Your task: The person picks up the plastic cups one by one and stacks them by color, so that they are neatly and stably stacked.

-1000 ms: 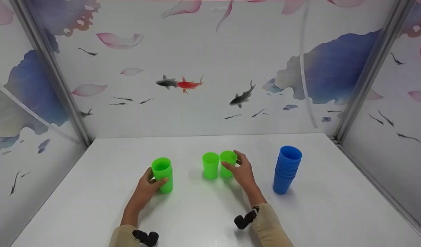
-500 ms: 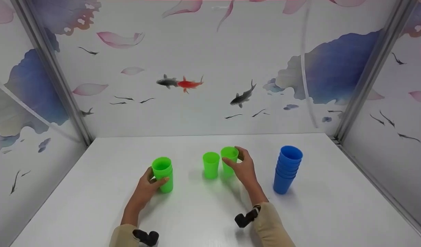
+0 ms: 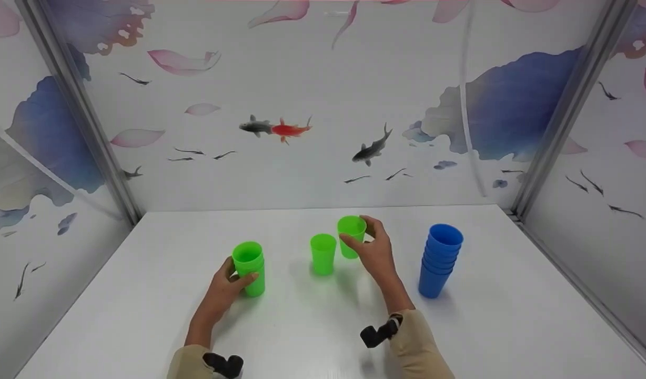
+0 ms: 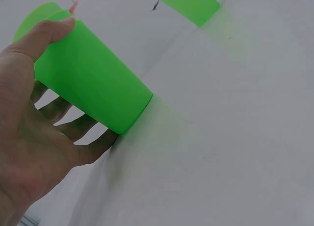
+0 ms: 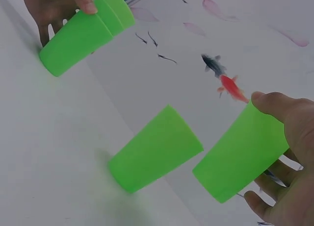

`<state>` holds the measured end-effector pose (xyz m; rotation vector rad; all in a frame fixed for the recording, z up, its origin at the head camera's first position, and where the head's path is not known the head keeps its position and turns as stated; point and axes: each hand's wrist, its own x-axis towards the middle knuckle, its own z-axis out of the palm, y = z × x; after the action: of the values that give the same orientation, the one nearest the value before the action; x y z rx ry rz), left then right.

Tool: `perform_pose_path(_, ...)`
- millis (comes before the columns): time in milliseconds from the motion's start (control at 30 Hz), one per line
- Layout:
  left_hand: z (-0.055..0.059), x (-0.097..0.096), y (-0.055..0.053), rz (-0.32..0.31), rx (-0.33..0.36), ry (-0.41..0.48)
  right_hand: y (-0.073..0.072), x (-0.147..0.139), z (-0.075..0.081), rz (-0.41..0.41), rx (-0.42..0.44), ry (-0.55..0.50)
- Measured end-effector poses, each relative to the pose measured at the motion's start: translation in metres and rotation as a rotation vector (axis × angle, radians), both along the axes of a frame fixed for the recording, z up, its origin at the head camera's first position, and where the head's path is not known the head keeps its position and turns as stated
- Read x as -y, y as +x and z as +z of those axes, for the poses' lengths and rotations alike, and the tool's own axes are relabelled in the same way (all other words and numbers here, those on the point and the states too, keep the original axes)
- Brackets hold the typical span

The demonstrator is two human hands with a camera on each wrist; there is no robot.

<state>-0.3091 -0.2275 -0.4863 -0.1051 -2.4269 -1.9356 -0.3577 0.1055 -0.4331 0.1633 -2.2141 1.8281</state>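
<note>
My left hand (image 3: 225, 290) grips a stack of two nested green cups (image 3: 254, 279) standing on the table at the left. In the left wrist view the thumb lies near the rim and the fingers wrap behind the green stack (image 4: 93, 79). My right hand (image 3: 374, 251) holds a single green cup (image 3: 350, 239) by its upper part, thumb on one side and fingers on the other, raised off the table. Between the hands a lone green cup (image 3: 323, 255) stands upright; the right wrist view has this middle cup (image 5: 154, 150) just beside the held cup (image 5: 240, 155).
A tall stack of several blue cups (image 3: 440, 260) stands right of my right forearm. The white table (image 3: 312, 326) is bounded by a back wall (image 3: 312, 179) printed with fish and petals, with side walls left and right.
The green cup in my right hand has risen from beside the middle cup and now hangs higher. My left hand and its stack have stayed in place.
</note>
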Motion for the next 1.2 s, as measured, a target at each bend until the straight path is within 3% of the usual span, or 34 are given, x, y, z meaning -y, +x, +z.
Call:
perform_pose_path(567,0.003,0.000,0.002,0.009,0.013,-0.020,0.023,0.005,0.033,0.077,-0.093,-0.037)
perform_pose_path(933,0.003,0.000,-0.002,0.012,0.016,-0.039,0.028,0.014,0.040,0.154,-0.101,-0.013)
perform_pose_path(1200,0.000,0.000,-0.001,0.024,0.036,-0.053,0.030,0.036,0.045,0.209,-0.080,0.028)
